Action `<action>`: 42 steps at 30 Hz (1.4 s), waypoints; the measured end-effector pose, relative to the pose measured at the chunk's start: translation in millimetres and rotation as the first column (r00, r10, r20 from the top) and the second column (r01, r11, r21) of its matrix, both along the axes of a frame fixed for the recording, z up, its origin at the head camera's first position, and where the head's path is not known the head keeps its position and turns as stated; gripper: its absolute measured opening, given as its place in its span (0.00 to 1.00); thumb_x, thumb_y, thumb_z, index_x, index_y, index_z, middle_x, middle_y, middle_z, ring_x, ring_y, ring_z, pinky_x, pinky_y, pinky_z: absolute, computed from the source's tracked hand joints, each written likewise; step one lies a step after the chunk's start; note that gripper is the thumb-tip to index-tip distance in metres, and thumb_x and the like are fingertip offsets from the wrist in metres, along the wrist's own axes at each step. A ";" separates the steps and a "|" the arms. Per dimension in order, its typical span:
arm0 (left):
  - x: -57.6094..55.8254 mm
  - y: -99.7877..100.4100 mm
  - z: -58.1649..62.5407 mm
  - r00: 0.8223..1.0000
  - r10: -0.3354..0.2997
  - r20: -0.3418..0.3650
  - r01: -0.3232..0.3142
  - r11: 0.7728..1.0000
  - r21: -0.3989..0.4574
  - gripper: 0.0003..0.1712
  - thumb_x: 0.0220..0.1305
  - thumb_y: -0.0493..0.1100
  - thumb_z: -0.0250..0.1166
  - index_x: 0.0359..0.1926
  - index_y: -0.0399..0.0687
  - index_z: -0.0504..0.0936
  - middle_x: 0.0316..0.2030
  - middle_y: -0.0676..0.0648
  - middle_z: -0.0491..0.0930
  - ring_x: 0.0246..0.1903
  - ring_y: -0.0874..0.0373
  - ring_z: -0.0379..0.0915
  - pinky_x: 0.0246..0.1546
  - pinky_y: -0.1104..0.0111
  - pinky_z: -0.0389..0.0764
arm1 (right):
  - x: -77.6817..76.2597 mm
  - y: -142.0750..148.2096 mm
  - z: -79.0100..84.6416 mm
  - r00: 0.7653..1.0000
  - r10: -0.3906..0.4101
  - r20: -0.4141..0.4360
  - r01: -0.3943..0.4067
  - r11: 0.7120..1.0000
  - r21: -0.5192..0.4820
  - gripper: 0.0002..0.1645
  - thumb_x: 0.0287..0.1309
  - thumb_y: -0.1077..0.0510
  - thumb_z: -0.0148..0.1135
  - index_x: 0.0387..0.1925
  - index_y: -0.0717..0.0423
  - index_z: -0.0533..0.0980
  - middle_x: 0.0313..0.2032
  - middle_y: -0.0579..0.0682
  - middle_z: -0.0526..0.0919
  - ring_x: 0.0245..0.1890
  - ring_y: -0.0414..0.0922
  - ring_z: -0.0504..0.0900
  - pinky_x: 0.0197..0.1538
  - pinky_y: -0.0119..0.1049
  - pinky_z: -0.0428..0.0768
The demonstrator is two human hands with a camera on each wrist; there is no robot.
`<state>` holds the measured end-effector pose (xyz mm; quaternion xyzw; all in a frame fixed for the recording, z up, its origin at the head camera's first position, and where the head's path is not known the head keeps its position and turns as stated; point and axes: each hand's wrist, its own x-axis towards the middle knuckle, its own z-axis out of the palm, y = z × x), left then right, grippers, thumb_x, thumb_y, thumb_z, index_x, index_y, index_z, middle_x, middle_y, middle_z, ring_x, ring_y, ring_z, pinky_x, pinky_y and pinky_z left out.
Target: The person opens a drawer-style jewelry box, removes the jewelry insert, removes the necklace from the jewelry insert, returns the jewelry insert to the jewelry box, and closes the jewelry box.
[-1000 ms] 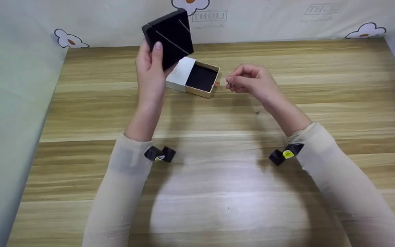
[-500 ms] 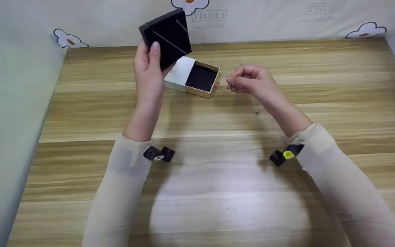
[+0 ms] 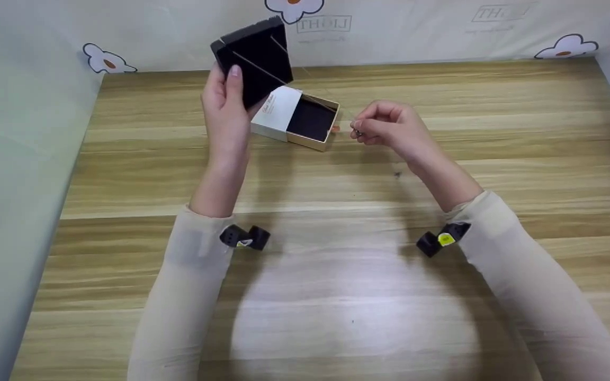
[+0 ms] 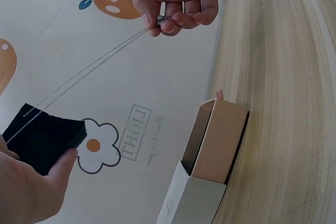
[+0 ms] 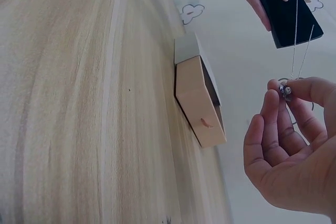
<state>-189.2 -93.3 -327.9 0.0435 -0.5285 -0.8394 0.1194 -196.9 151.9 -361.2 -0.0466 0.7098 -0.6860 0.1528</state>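
My left hand (image 3: 225,114) holds a black necklace pad (image 3: 260,66) in the air, thumb on its dark face. Two strands of a thin silver necklace (image 4: 94,67) cross that face and stretch over to my right hand (image 3: 392,127). There the thumb and index finger pinch the small shiny pendant (image 5: 285,91), the other fingers loosely bent. Below and between the hands, a gift box (image 3: 278,114) with a white sleeve rests on the table. Its tan drawer (image 5: 194,90) is pulled partly out, showing a black inside and an orange ribbon tab (image 5: 206,123).
The wood-grain table (image 3: 337,254) runs up to a pale wall covering (image 3: 416,37) printed with flowers. A small dark mark (image 3: 397,174) shows on the table near the right wrist. Each sleeve carries a black wrist camera (image 3: 245,238).
My left hand has drifted slightly left with the necklace pad, uncovering more of the box's white sleeve. My right hand stays almost in place, pinching the pendant.
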 end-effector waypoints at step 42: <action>-1.4 -19.1 -5.7 0.997 0.075 0.019 -0.074 0.995 -0.061 0.16 0.77 0.35 0.44 0.59 0.40 0.73 0.55 0.42 0.76 0.58 0.48 0.75 0.57 0.59 0.81 | -0.1 22.6 23.5 0.998 -0.040 0.056 0.052 0.969 -0.240 0.07 0.62 0.70 0.60 0.30 0.60 0.80 0.28 0.51 0.86 0.29 0.42 0.84 0.38 0.30 0.84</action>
